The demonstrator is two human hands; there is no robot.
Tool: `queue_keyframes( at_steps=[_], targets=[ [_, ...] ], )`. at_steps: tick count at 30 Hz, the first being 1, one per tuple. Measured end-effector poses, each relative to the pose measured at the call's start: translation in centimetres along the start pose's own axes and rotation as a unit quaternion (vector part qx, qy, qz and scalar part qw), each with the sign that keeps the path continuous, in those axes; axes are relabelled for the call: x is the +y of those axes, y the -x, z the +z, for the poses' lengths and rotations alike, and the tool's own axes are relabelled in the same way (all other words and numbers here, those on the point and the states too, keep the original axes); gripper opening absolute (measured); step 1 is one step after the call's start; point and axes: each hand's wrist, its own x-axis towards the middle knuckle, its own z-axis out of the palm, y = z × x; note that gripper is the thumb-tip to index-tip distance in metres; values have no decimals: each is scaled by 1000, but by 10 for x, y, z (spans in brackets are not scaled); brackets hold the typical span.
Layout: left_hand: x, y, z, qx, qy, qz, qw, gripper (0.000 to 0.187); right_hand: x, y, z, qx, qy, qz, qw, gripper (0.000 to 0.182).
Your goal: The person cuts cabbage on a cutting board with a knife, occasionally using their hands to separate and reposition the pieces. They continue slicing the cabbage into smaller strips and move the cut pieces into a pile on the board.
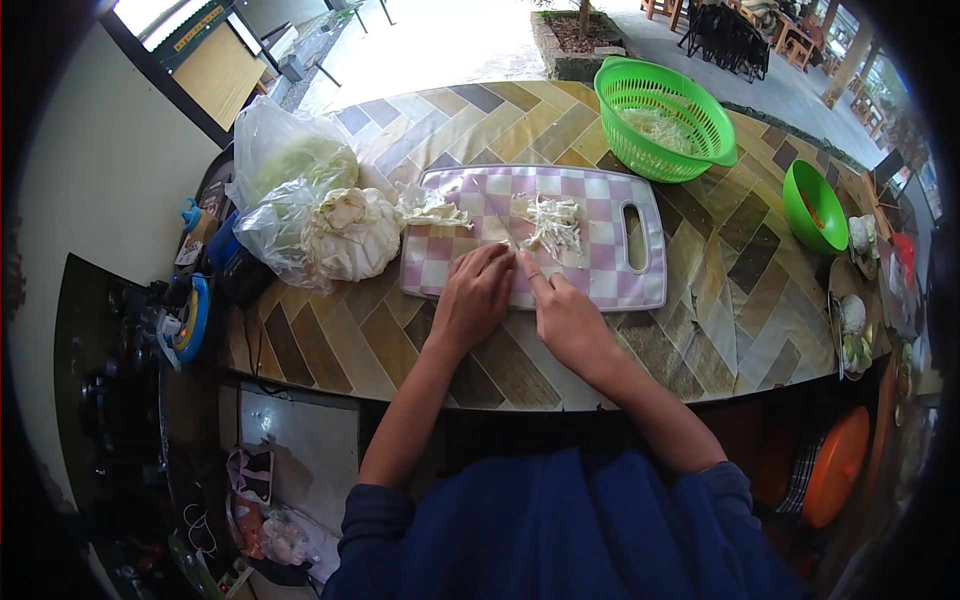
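Note:
On a pink-and-white checked cutting board (pixel 600 285), my right hand (pixel 572 325) is closed round a knife (pixel 502 222), index finger stretched toward the blade, which points away from me. Just left of the blade, my left hand (pixel 472 300) presses down with bent fingers. A pale bit shows at its fingertips, but most of what it holds is hidden. Shredded cabbage (pixel 553 228) lies in a small heap right of the knife. Loose cabbage leaves (pixel 432 207) rest over the board's left edge, beside a cabbage head (pixel 350 235).
A clear plastic bag (pixel 290 150) with pale green contents stands behind the cabbage head. Beyond the board is a green colander (pixel 668 120) holding shreds. A green bowl (pixel 815 207) and plates of vegetables (pixel 855 335) line the right side. A blue tape roll (pixel 192 318) stands at left.

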Motion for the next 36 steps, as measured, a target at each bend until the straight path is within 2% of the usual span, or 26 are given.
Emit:
queue_keyframes(
  at_steps=[3, 6, 15, 21, 25, 30, 33, 36],
  targets=[
    [1, 1, -1, -1, -30, 4, 1000, 22, 15, -4, -1, 65, -139, -58, 986, 60],
    [1, 2, -4, -3, -67, 8, 998, 23, 12, 2, -19, 25, -215, -21, 976, 55],
    [-2, 2, -5, -9, -56, 16, 998, 22, 4, 22, -7, 18, -83, -40, 996, 58],
    [-7, 0, -3, 9, -27, 11, 1000, 19, -21, 2, -3, -34, 41, 26, 998, 67],
    [-5, -5, -5, 26, 44, -44, 998, 20, -8, 0, -3, -9, -7, 5, 1000, 63],
    [-17, -19, -12, -40, 30, -16, 999, 14, 15, 8, -14, 25, -91, -10, 995, 59],
    [-17, -27, -14, -75, 13, -15, 997, 10, 24, 7, -20, 88, -169, -35, 981, 56],
    [-16, -39, -17, -81, 3, -34, 996, 8, 18, 10, -42, 3, -235, 71, 969, 53]
  ],
)
